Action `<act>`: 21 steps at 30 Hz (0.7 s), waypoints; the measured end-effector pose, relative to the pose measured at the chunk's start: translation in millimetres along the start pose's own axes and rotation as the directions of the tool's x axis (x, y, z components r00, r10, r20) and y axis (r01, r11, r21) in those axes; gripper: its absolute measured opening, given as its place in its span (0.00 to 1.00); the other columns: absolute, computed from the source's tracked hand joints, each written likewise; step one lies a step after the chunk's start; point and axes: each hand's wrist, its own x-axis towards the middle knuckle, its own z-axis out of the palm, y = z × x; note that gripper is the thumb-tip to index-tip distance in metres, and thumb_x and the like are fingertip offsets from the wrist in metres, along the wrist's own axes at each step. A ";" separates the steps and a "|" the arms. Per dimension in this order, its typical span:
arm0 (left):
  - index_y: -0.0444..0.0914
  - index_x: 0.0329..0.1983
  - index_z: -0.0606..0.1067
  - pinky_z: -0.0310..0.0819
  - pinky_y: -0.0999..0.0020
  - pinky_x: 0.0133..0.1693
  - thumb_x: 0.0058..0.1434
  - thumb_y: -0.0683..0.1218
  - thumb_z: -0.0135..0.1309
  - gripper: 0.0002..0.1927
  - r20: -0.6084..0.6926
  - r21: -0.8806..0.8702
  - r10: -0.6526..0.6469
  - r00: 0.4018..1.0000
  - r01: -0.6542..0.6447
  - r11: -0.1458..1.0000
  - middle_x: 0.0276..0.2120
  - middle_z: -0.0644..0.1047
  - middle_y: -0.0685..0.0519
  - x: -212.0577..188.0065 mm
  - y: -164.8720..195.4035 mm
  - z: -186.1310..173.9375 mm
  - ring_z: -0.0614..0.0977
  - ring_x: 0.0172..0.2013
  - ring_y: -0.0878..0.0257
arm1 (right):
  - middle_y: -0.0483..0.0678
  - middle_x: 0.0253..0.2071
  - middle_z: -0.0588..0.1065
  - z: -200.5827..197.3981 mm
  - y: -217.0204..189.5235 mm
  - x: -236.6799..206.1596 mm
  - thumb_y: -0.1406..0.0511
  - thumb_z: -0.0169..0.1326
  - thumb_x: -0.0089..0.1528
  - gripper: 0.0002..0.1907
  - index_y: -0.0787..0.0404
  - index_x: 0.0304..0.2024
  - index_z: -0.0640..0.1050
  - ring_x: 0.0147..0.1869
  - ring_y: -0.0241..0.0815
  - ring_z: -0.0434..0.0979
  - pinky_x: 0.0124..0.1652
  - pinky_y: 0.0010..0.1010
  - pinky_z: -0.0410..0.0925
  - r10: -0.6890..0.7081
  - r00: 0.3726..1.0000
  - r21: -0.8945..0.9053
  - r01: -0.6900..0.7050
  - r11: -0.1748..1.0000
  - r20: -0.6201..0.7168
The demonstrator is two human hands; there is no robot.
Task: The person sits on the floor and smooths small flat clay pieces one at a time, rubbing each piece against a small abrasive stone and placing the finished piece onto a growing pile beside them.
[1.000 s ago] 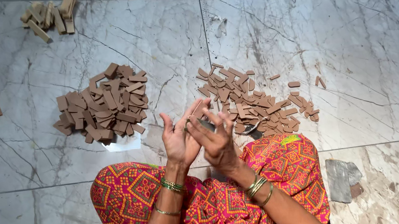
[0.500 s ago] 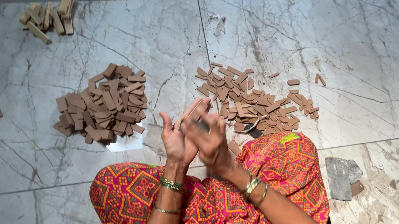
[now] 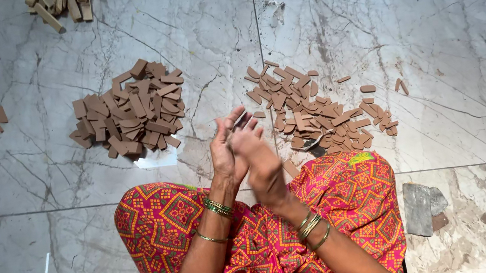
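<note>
I see my left hand and right hand pressed palm to palm above my lap, as if to rub a thin dark strip that pokes out between the fingertips; it looks flat, narrow and greyish, unlike the scattered brown pieces just beyond.

thin dark strip upright, pinched between pressed palms
</note>
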 end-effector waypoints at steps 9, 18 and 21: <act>0.25 0.65 0.67 0.67 0.61 0.55 0.70 0.72 0.40 0.45 0.026 -0.124 -0.014 1.000 0.017 0.992 0.50 0.73 0.44 3.6 16.2 2.0 0.72 0.51 0.55 | 0.56 0.54 0.79 4.7 41.3 8.2 0.72 0.48 0.71 0.16 0.71 0.60 0.75 0.55 0.45 0.81 0.58 0.35 0.74 0.551 0.833 0.851 -0.327 0.412 0.053; 0.27 0.62 0.71 0.65 0.66 0.49 0.69 0.63 0.50 0.36 -0.025 -0.105 0.142 0.990 -0.144 0.984 0.47 0.72 0.50 2.8 10.7 -1.2 0.71 0.44 0.62 | 0.54 0.45 0.82 -2.4 35.4 -15.4 0.70 0.57 0.64 0.18 0.69 0.57 0.78 0.42 0.40 0.85 0.40 0.25 0.78 0.651 0.731 0.485 -0.653 0.582 0.203; 0.30 0.62 0.70 0.72 0.66 0.52 0.63 0.51 0.57 0.29 0.047 0.508 0.102 0.994 -0.112 0.854 0.48 0.78 0.49 -4.1 23.3 4.5 0.77 0.47 0.63 | 0.55 0.44 0.82 -17.9 50.6 8.7 0.71 0.57 0.64 0.15 0.69 0.53 0.80 0.39 0.42 0.85 0.37 0.26 0.78 0.630 0.729 0.516 -0.661 0.546 0.268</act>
